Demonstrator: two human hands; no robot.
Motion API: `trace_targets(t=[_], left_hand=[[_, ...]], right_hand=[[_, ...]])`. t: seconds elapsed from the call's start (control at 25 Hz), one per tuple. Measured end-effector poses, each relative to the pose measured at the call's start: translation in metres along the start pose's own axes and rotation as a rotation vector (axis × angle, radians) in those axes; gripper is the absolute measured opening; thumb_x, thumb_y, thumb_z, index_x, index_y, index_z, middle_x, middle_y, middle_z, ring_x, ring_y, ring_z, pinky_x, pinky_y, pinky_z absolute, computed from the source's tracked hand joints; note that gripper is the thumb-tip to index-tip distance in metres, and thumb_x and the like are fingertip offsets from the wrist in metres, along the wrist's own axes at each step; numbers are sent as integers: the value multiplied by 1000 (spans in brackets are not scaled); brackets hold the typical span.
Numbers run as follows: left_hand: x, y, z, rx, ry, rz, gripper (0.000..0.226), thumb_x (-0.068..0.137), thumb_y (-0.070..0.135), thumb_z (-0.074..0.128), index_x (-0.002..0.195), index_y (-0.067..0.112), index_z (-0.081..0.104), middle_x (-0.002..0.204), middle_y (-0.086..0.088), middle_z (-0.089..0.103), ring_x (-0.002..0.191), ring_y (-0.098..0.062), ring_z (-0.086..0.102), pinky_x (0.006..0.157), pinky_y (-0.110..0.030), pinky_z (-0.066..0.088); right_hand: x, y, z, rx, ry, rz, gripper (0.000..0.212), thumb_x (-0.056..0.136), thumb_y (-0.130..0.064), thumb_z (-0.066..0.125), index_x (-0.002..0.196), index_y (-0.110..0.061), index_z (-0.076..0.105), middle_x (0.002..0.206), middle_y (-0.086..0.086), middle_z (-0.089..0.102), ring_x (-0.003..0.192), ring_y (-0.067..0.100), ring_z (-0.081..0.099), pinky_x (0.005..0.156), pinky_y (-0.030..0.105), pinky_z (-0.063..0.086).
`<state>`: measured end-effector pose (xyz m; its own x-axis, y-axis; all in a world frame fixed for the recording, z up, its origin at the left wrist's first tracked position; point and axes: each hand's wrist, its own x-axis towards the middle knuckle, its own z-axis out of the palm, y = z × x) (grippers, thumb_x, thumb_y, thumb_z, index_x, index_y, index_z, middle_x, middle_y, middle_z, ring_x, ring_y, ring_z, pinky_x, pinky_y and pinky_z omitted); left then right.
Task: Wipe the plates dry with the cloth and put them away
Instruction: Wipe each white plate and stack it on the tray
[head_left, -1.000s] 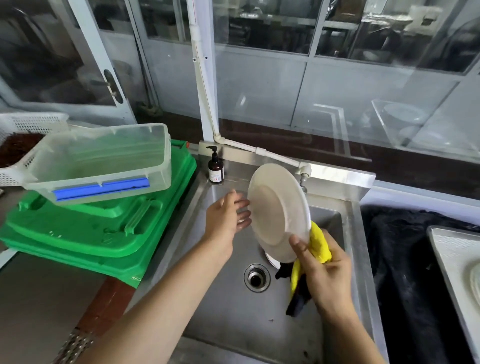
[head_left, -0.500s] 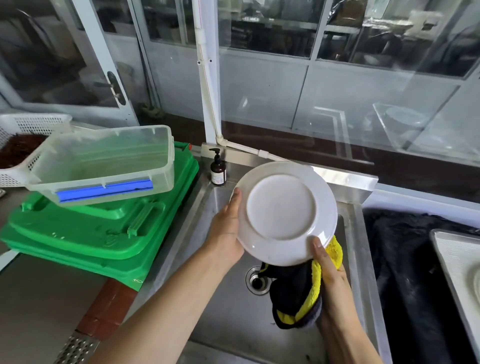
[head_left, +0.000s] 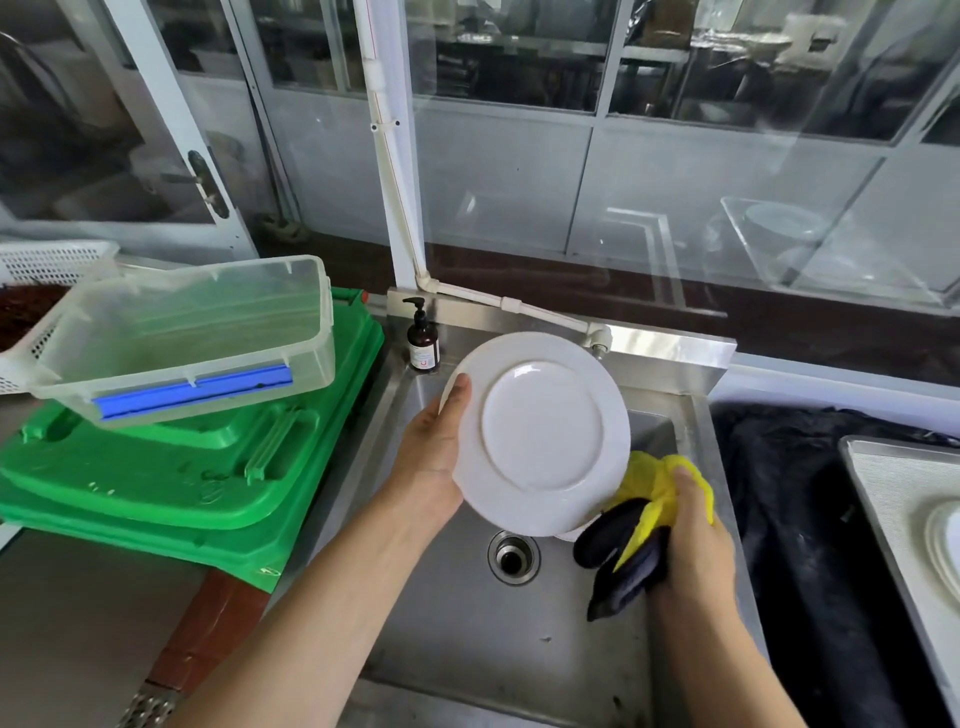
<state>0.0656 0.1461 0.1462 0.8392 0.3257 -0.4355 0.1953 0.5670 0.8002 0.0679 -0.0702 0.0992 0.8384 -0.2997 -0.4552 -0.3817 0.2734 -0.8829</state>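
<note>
A person stands at a steel sink (head_left: 395, 613), seen from above. The left hand (head_left: 434, 447) grips the left rim of a white plate (head_left: 540, 434), thumb over the edge, holding it tilted up above the basin with its underside facing the camera. The right hand (head_left: 693, 540), just right of the plate, is closed around a bunched yellow and dark cloth (head_left: 641, 514) that touches the plate's lower right edge. A drain (head_left: 513, 557) sits below. To the left, a clear plastic tub (head_left: 208, 332) rests on green lids (head_left: 171, 467). A soap bottle (head_left: 423, 340) stands at the sink's far corner.
</note>
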Motion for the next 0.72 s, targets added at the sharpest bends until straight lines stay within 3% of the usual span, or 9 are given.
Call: trace_targets(t=[0.12,0.2,0.28,0.32,0.44,0.56,0.64,0.72], left_hand=[[-3,-3,-3,112,19,36,35,93,47,66,117,21,73,117,-8,75,114,-33,68,102,-55,52],[-5,-7,-4,182,-23,54,22,91,50,68,98,33,79,105,1,79,103,-24,73,90,-44,58],[-9,-9,-3,230,-111,77,16,83,57,70,89,44,79,98,8,79,94,-16,76,78,-35,59],[-10,-9,-3,253,-142,94,15,80,60,70,86,49,77,94,12,79,89,-10,76,74,-31,58],[-10,-10,1,302,-139,160,6,82,62,70,82,57,74,82,24,75,75,8,70,72,-26,54],[-7,-13,5,341,-86,206,19,87,56,70,89,39,79,88,11,78,80,-1,70,78,-27,52],[-5,-14,5,328,-48,198,16,90,50,70,85,38,79,85,7,79,77,-6,70,71,-22,53],[-6,-14,3,313,-38,175,15,91,48,70,81,41,79,82,11,78,72,0,69,68,-22,51]], right_hand=[[12,-33,9,140,37,-58,44,79,-39,49,102,-8,70,100,21,74,97,44,70,94,52,54],[12,-54,22,34,22,-254,31,80,-34,47,94,-14,67,86,2,75,88,27,71,83,35,57],[12,-66,36,-213,-5,-497,19,88,-35,50,94,-25,65,77,-15,70,74,0,64,64,12,47],[11,-69,42,-343,-52,-604,14,93,-36,52,95,-28,64,78,-15,69,75,-3,62,61,10,43],[8,-61,55,-624,-146,-845,18,100,-25,55,110,-29,69,105,-8,67,92,4,58,77,21,41],[-7,-39,71,-705,-282,-1055,38,94,-21,54,129,-25,68,133,-5,62,121,14,53,104,24,38],[-16,-25,77,-777,-372,-1151,42,93,-29,52,132,-27,66,138,-6,58,125,18,51,107,29,38],[-12,-26,77,-741,-364,-1115,38,96,-30,51,131,-28,66,138,-6,59,126,17,53,106,28,39]])
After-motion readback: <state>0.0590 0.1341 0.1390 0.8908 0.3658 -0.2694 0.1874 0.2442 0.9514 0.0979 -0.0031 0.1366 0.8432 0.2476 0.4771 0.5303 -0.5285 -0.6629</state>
